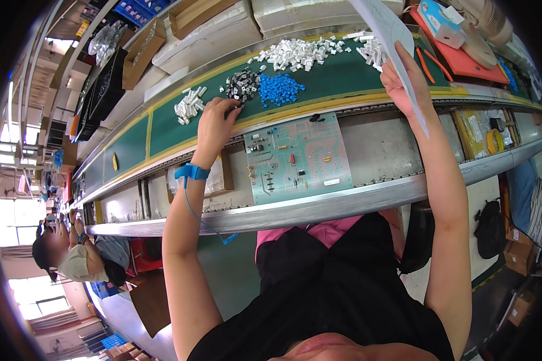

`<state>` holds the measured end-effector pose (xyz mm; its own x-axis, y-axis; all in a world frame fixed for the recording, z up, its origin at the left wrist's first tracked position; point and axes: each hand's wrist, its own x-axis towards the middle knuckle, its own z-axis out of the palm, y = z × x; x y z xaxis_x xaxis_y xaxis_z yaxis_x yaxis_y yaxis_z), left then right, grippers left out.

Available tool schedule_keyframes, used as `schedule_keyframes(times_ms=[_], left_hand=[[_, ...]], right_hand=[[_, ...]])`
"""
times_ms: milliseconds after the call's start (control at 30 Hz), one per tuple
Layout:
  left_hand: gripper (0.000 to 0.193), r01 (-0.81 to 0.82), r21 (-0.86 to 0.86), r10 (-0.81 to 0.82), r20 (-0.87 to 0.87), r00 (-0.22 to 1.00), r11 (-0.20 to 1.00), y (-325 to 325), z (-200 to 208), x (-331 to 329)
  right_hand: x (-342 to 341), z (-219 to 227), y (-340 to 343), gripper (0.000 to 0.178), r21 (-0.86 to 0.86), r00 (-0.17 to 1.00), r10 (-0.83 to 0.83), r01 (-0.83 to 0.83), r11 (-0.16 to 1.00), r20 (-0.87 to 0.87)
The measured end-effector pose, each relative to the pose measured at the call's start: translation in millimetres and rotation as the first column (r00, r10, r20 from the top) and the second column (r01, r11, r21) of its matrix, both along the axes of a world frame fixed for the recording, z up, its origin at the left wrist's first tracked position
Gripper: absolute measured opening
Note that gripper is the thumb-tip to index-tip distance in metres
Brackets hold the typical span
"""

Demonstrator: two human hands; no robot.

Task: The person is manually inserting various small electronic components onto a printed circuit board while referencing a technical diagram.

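Note:
My left hand (pixel 215 125) reaches to the near edge of a pile of small black and grey parts (pixel 242 83) on the green work surface. Its thumb and fingers are curled together over a dark bit too small to name. A blue wrist strap (pixel 193 172) with a thin cord circles that wrist. Raised on the other side, my right hand (pixel 403 84) grips a white paper sheet (pixel 384 23) by its edge. Between my arms lies a green circuit board (pixel 304 161) fitted with several components. Its surface shows a red part and dark ones.
Small blue parts (pixel 280 90) and white connectors (pixel 298 55) lie heaped beyond the board; white strips (pixel 190 106) lie left. Red-handled pliers (pixel 426 66) rest beside a red tray (pixel 464 57). A metal rail (pixel 319 195) runs along the front. Another person (pixel 78 256) sits far left.

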<state>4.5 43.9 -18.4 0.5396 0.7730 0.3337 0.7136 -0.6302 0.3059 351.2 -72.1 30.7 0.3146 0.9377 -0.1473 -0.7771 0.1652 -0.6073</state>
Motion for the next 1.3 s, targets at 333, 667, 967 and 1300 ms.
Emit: schedule_keyframes(times_ms=[333,667,967,1300], left_hand=[[0.015,0.043,0.057,-0.043,-0.007,0.999,0.997,10,-6,6],[0.015,0.188,-0.515,0.134,0.525,0.841,0.836,-27,17,18],[0.019,0.235,-0.698,0.2,0.482,0.853,0.677,-49,29,21],[0.014,0.175,-0.24,-0.203,-0.097,0.974,0.955,-65,42,28]], right_hand=[[37,-50,10,0.038,0.483,0.943,0.313,-0.327,0.812,0.112],[36,-46,7,0.036,0.47,0.95,0.306,-0.296,0.831,0.058],[31,-40,5,0.034,0.398,0.965,0.253,-0.257,0.881,0.065],[32,-40,5,0.034,0.377,0.962,0.259,-0.272,0.886,0.084]])
